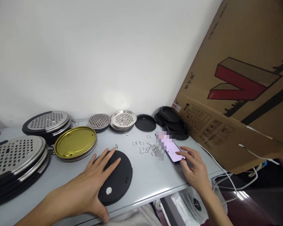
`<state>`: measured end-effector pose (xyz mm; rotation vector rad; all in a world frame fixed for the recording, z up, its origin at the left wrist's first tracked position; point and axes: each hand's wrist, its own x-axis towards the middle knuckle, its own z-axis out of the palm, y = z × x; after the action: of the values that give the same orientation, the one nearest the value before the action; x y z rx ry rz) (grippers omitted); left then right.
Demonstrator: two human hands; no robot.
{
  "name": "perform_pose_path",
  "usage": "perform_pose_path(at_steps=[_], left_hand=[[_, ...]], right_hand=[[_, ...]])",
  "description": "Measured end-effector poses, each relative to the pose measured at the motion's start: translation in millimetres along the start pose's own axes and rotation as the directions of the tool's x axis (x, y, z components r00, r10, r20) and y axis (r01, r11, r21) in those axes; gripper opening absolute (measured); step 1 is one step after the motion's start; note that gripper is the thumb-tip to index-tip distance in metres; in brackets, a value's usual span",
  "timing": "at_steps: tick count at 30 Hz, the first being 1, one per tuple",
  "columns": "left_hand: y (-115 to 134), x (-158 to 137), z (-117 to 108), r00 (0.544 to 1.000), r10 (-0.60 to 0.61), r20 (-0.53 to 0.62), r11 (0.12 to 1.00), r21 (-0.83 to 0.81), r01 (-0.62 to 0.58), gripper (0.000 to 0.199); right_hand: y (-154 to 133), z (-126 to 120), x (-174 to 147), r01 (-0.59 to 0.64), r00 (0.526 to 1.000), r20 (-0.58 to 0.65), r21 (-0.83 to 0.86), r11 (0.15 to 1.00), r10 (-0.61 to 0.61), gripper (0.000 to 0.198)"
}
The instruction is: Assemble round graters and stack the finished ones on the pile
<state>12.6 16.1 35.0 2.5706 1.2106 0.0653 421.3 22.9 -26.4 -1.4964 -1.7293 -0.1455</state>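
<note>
On the far left of the worktop [153, 177] I have a near grater stack [16, 153] with black rims, and just behind it a far grater stack [50, 121]. A gold lid [75, 142] lies right of them, on top of some thin plates.

Next comes the left hand [91, 175], its fingers spread apart over a black disc [119, 180] near the worktop's front edge, the thumb hanging clear of the near rim. I judge that a flat, light palm suits this hold: enough to steady the disc without pushing it toward the edge. I would keep the white spot [108, 190] uncovered, as it gives me a mark for how the disc is turned.

Behind, by the wall, stand a small grater pile [99, 121], a silver grater pile [124, 119] and a black lid [145, 122]. Loose wire clips [150, 146] are scattered in front of them.

Further right lies a phone [173, 152], lit, its upper end masked by blur. The right hand [194, 166] has its fingers loosely bent and apart, one at the screen, the thumb by the lower corner. A soft touch seems best, so the phone doesn't slide into the clips. Black rings [172, 119] are heaped behind it, against a cardboard box [226, 119].
</note>
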Motion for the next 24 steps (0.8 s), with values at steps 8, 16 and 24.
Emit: perform_pose_path(at_steps=[8, 16, 24], left_hand=[[10, -23, 41, 0.967, 0.001, -0.254, 0.982, 0.183, 0.047, 0.124], [13, -38, 52, 0.913, 0.162, -0.374, 0.922, 0.388, -0.005, 0.084], [16, -38, 48, 0.901, 0.197, -0.387, 0.930, 0.364, -0.047, 0.071]], right_hand=[[-22, -2, -8, 0.071, 0.991, 0.114, -0.007, 0.997, -0.070, 0.020], [-24, 2, -6, 0.095, 0.993, 0.072, -0.041, 0.995, -0.092, 0.019], [-22, 4, -6, 0.111, 0.991, 0.076, -0.043, 0.993, -0.108, 0.020]])
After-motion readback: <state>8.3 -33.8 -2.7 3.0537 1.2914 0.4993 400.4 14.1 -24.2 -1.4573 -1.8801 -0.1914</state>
